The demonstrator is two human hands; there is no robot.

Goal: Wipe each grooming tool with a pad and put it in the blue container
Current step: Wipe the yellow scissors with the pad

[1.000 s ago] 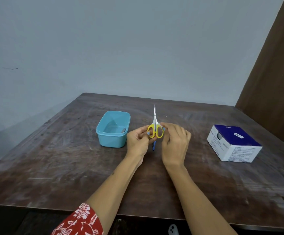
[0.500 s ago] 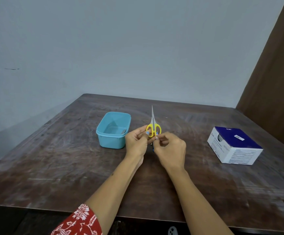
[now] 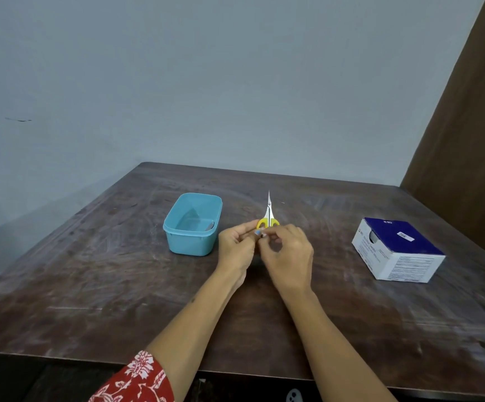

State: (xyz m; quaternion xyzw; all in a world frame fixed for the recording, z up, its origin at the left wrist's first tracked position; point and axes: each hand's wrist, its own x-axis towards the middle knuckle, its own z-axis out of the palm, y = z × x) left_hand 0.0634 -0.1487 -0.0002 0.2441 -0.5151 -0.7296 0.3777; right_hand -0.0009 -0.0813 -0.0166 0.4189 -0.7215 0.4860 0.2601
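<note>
— Seen on the counter (image 3: 96, 285)?
— Blue container (image 3: 192, 224) left of centre, open, something small and grey inside at its right end, too small to tell. White and blue box (image 3: 397, 250) well apart on the right.
— And mid-counter?
— Left hand (image 3: 236, 248) and right hand (image 3: 289, 256) close together, fingertips meeting. Yellow-handled scissors (image 3: 268, 217) pinched in the left grip at the handles, blades together, point aimed away toward the wall. Right grip curled just below the handles on something small and pale, hard to make out.
— Anything nearer?
— Red floral sleeve (image 3: 137, 381) at the bottom edge, on the left arm.
</note>
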